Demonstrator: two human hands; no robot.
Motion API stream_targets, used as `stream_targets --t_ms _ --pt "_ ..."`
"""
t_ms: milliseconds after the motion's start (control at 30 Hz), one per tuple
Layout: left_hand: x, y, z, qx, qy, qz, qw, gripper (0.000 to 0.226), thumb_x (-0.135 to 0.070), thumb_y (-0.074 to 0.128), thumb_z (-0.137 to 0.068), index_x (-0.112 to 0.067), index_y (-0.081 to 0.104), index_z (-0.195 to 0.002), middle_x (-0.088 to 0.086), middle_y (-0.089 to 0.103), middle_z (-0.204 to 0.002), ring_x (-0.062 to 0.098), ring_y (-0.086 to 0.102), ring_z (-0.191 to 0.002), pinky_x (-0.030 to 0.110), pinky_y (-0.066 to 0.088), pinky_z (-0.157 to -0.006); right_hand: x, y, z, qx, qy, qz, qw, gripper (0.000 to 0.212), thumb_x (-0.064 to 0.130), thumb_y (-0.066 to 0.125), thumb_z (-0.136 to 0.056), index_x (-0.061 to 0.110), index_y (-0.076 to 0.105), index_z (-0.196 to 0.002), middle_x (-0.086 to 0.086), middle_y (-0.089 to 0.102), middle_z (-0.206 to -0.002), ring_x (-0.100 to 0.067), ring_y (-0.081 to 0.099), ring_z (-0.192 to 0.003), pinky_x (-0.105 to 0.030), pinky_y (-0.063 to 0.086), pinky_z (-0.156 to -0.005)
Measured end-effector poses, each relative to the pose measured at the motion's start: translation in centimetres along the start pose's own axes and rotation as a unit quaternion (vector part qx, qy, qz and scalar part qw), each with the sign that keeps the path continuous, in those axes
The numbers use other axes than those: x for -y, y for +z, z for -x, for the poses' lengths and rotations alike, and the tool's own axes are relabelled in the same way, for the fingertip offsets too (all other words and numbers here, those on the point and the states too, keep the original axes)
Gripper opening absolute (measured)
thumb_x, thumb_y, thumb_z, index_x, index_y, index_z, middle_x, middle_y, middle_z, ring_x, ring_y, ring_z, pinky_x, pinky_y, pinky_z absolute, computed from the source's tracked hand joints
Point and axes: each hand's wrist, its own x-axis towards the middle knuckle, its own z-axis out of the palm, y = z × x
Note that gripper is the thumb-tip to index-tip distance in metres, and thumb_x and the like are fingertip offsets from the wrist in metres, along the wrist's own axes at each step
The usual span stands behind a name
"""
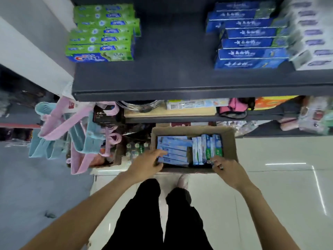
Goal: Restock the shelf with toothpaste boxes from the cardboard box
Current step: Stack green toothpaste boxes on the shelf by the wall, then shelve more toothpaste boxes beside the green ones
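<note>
I am looking down at an open brown cardboard box sitting on the pale glossy tiled floor at the foot of the dark shelving unit. Inside it, a stack of light blue toothpaste boxes is lying flat on the left, and a row of white, blue and green toothpaste boxes is standing on edge on the right.

My left hand is reaching into the box's near left corner, fingers curling onto the near end of the light blue stack; I cannot tell whether it is gripping a carton or only touching it. My right hand is at the near right corner, fingertips curling down against the ends of the upright cartons beside the box wall; whether it is pinching one is not clear either.

Above, the wide dark shelf board is carrying a pile of green toothpaste cartons at the left and a pile of dark blue toothpaste cartons at the right, with bare board lying between them. Pink and pale blue plastic hangers are hanging to the left of the box.
</note>
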Motion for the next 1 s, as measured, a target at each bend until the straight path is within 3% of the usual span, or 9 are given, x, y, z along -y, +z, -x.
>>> stream_targets --t_ms 100,267,500,633,767,900,1000 --pt "0.4 4.7 -3.6 -0.009 -0.069 0.015 0.997 0.035 -0.023 0.060 -0.088 -0.021 0.054 -0.123 -0.008 0.063 -0.122 0.010 0.059 -0.111 0.016 0.041 -0.084 -4.6 2.4 -3.0 -0.026 0.032 -0.028 0.999 0.029 0.019 0.054 -0.091 0.021 0.059 -0.119 -0.008 0.067 -0.111 -0.029 0.062 -0.099 -0.038 0.051 -0.080" --pt "3.8 11.8 -11.7 -0.038 -0.102 -0.089 0.990 0.041 -0.030 0.057 -0.089 -0.024 0.047 -0.128 -0.006 0.054 -0.130 0.020 0.057 -0.110 0.033 0.047 -0.083 -9.3 8.0 -10.4 -0.071 0.052 -0.051 0.995 0.033 0.014 0.058 -0.088 0.017 0.058 -0.121 -0.010 0.062 -0.115 -0.029 0.060 -0.103 -0.036 0.052 -0.080" --pt "10.6 20.6 -22.5 -0.031 -0.066 -0.195 0.978 0.064 -0.031 0.055 -0.089 -0.022 0.025 -0.145 0.003 0.036 -0.144 0.023 0.033 -0.132 0.037 0.027 -0.108 -13.7 16.9 -22.6 -0.051 0.103 -0.014 0.993 0.057 0.020 0.062 -0.087 0.012 0.037 -0.137 -0.016 0.044 -0.136 -0.036 0.042 -0.123 -0.044 0.039 -0.100" --pt "13.7 24.3 -26.7 0.011 -0.038 -0.228 0.973 0.076 -0.030 0.056 -0.089 -0.020 0.011 -0.150 0.003 0.022 -0.154 0.021 0.020 -0.140 0.037 0.015 -0.115 -14.6 21.3 -28.4 -0.038 0.178 -0.058 0.982 0.074 0.030 0.059 -0.089 0.007 0.018 -0.146 -0.014 0.021 -0.151 -0.034 0.024 -0.137 -0.046 0.031 -0.106" --pt "16.0 25.5 -28.9 0.056 -0.025 -0.274 0.960 0.071 -0.030 0.046 -0.096 -0.016 0.003 -0.150 0.002 0.012 -0.157 0.020 0.012 -0.143 0.035 0.006 -0.117 -15.1 23.8 -31.9 -0.059 0.223 -0.076 0.970 0.086 0.036 0.057 -0.090 0.006 0.001 -0.149 -0.014 0.006 -0.155 -0.035 0.012 -0.141 -0.049 0.027 -0.108" --pt "16.7 25.5 -30.2 0.048 -0.031 -0.296 0.953 0.061 -0.027 0.051 -0.094 -0.018 0.021 -0.146 0.005 0.033 -0.144 0.023 0.031 -0.131 0.037 0.028 -0.107 -15.4 24.3 -32.8 -0.082 0.259 -0.104 0.957 0.066 0.019 0.055 -0.092 0.011 0.017 -0.145 -0.017 0.014 -0.150 -0.037 0.017 -0.136 -0.052 0.033 -0.101" --pt "16.9 25.5 -30.7 0.070 -0.056 -0.317 0.944 0.058 -0.026 0.057 -0.091 -0.019 0.028 -0.141 0.009 0.033 -0.137 0.027 0.034 -0.124 0.039 0.042 -0.096 -16.0 23.8 -33.0 -0.089 0.255 -0.068 0.960 0.051 0.023 0.052 -0.093 0.011 0.030 -0.138 -0.019 0.020 -0.145 -0.039 0.023 -0.132 -0.050 0.036 -0.100"
